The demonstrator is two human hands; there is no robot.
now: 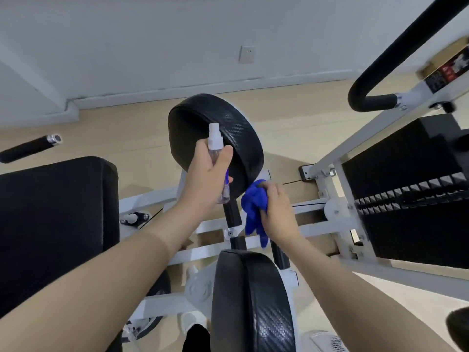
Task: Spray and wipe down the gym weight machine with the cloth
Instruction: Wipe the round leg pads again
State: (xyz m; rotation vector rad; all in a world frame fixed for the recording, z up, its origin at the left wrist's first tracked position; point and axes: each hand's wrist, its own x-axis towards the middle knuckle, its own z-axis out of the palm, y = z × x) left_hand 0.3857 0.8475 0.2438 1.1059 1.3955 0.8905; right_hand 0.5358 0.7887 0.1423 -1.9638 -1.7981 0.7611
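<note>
The left hand (205, 174) lies in front of the round black pad (215, 143), so nothing lets it pass straight ahead; open floor (142, 128) lies beyond it to the left, up to the black bar end (30, 148). The black bench pad (55, 224) fills the room below and to its left. Between the two hands runs the pad's black post (232, 214), leaving only a narrow gap. The right hand (278, 207) has bare floor ahead and to its right, bounded by the white frame (327, 158) and the weight stack (411, 199). Just below both wrists the second black pad (251, 301) blocks the way down. The curved black handle (373, 92) bars the space up to the right.
</note>
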